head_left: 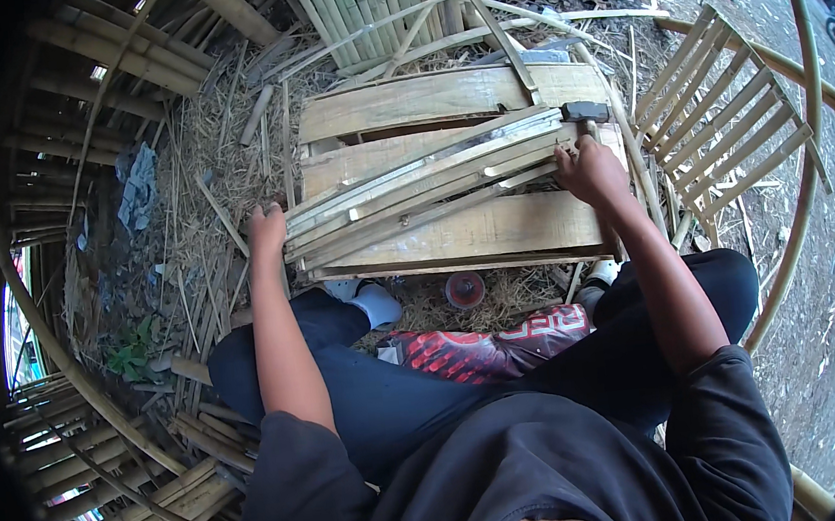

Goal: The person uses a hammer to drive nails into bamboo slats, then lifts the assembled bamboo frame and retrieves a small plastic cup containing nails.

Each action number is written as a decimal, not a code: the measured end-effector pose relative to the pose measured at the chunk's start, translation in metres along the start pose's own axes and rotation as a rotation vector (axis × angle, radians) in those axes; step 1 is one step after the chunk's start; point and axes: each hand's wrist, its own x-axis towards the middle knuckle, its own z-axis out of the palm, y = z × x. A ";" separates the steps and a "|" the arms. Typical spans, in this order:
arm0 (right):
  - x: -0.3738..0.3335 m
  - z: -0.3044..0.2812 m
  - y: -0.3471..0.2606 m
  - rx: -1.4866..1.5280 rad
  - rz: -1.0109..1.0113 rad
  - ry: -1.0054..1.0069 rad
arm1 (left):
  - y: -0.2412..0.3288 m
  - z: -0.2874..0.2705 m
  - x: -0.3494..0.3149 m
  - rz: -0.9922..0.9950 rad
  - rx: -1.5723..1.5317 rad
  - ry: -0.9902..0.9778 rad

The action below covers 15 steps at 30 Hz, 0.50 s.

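Note:
Several split bamboo strips (411, 189) lie side by side in a slanting bundle across a low wooden bench top of pale planks (475, 230). At their left ends, my left hand (267, 231) is closed with its fingers curled against the strips. My right hand (590, 172) is closed round the short handle of a hammer at the strips' right ends, its fingertips close to the strips. The dark hammer head (584, 111) rests at the far right of the planks, just beyond that hand.
A slatted bamboo frame (726, 120) leans at the right. Upright bamboo slats (378, 8) stand behind the bench. Between my feet are a small red round container (464, 290) and a red-and-black printed cloth (496, 345). Straw and bamboo scraps litter the ground; bamboo poles (140, 508) lie lower left.

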 end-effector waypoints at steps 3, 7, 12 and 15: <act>0.008 0.006 0.014 0.054 0.049 -0.003 | -0.011 0.030 -0.003 -0.122 -0.426 -0.211; 0.015 0.013 0.022 0.146 0.016 -0.078 | -0.030 0.047 0.002 -0.120 -0.698 -0.070; 0.018 0.004 0.020 0.173 0.038 -0.125 | -0.037 0.038 0.019 -0.411 -0.978 -0.283; 0.021 0.000 0.025 0.197 0.068 -0.140 | -0.023 0.035 0.012 -0.420 -0.959 -0.324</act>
